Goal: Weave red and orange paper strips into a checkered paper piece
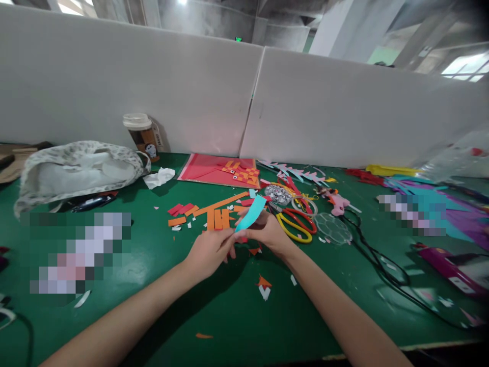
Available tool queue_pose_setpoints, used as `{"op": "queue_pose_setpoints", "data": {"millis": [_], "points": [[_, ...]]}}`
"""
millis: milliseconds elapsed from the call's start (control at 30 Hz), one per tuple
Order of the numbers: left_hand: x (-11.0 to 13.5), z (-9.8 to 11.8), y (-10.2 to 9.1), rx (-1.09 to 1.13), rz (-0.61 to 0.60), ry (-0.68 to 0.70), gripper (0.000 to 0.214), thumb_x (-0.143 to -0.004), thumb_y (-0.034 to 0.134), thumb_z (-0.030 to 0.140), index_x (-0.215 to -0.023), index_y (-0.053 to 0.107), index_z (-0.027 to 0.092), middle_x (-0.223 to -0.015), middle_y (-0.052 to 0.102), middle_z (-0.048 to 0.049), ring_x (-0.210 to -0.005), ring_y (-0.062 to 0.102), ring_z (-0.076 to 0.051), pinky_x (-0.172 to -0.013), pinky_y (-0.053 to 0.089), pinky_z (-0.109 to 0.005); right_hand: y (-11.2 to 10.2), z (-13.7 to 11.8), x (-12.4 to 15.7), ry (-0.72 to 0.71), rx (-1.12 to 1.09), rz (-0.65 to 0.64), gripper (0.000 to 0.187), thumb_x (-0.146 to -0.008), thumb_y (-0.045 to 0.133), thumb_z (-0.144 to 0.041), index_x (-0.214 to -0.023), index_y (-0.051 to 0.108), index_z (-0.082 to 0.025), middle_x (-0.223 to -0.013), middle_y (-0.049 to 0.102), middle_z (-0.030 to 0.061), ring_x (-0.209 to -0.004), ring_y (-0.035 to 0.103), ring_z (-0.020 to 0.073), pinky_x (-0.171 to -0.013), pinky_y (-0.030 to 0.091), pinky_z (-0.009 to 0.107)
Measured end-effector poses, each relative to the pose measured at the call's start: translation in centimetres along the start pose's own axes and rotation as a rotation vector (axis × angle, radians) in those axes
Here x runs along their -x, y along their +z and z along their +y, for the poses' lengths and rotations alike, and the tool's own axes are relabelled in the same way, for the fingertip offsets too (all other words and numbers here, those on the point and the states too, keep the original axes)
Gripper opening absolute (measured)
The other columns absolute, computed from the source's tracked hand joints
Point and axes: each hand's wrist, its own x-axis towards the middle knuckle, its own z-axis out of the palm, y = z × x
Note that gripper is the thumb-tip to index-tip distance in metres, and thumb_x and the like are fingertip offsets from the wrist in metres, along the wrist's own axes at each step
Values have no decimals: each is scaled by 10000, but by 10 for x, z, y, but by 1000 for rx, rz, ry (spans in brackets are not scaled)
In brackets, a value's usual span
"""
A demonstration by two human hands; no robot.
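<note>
A curved turquoise paper strip (252, 213) rises between my two hands above the middle of the green table. Its lower end is pinched by my left hand (214, 248), whose fingers are closed. My right hand (266, 232) grips the same strip from the right, thumb toward the left hand, its other fingers partly hidden behind the paper. Just behind lie orange paper strips (218, 219) and small red pieces (181, 209). Scissors with yellow and red handles (296, 228) rest right of my right hand. Farther back, a woven orange paper piece with eyes (241, 173) lies on a red sheet (202, 171).
A lidded cup (142, 137) and a patterned cloth bag (82, 171) stand at the back left. Pink glue gun (338, 203), black cord (369, 250) and a magenta device (453, 267) lie right. White partitions (171, 92) close the back. Paper scraps (263, 286) dot the table (237, 316).
</note>
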Motion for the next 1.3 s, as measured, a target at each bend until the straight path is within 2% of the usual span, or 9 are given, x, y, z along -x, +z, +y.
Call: {"op": "queue_pose_setpoints", "data": {"millis": [133,267,333,433,567,800,967,1067,1300], "points": [[-4,-3,6,422,-103,-94,399,-895,306,436,-894,586,152,-619,652,-14,-438,579,-102,-445,376,-206,4,2,-2,-3,-64,66,355,-505,801,-218,-807,618,-191,-712,668,-3,-646,618,141,-659,497,305],[-7,-2,6,561,-183,-194,399,-895,307,427,-967,565,131,-745,697,-61,-380,556,-79,-407,353,-199,7,3,-3,17,-97,149,317,-490,805,-232,-740,616,-188,-692,653,-14,-639,614,140,-646,497,301],[-7,-1,5,538,-183,-171,369,-881,355,430,-988,561,143,-838,704,-68,-428,583,-83,-427,375,-199,8,3,-3,22,-103,175,324,-480,806,-237,-731,609,-187,-690,647,-19,-629,611,142,-641,499,308],[-5,-1,5,411,-103,-72,332,-836,457,443,-995,575,177,-926,690,-45,-566,628,-106,-499,432,-210,6,3,-4,8,-96,211,351,-465,808,-232,-738,593,-187,-682,641,-25,-632,612,145,-659,504,318],[-4,-3,4,269,23,-23,344,-849,424,457,-992,602,200,-835,688,-20,-638,632,-127,-598,475,-243,3,1,-6,-18,-89,289,359,-460,808,-228,-734,579,-191,-678,640,-21,-672,620,157,-709,508,337],[-7,-5,3,416,-83,-122,333,-874,369,393,-993,570,155,-932,698,-80,-494,632,-97,-419,414,-194,7,4,-6,-70,-50,343,385,-482,800,-267,-783,574,-183,-710,625,-8,-693,614,162,-682,519,325],[-8,-3,3,556,-116,-202,319,-872,379,381,-975,545,128,-892,703,-96,-478,630,-85,-402,398,-165,7,4,-6,-33,-67,193,514,-511,793,-264,-972,574,-206,-729,672,-9,-696,640,170,-713,511,335],[-9,-2,2,569,-98,-208,321,-867,394,385,-966,561,129,-870,703,-86,-468,621,-79,-418,410,-170,8,3,-5,17,-57,146,554,-502,798,-261,-1004,573,-200,-693,672,-14,-673,646,177,-687,516,339],[-6,-2,0,446,21,-105,329,-815,496,421,-992,596,163,-906,689,-63,-612,644,-110,-552,490,-213,-2,0,-6,-113,-61,320,422,-557,776,-274,-928,589,-202,-700,653,-18,-687,633,165,-717,513,337]]}}
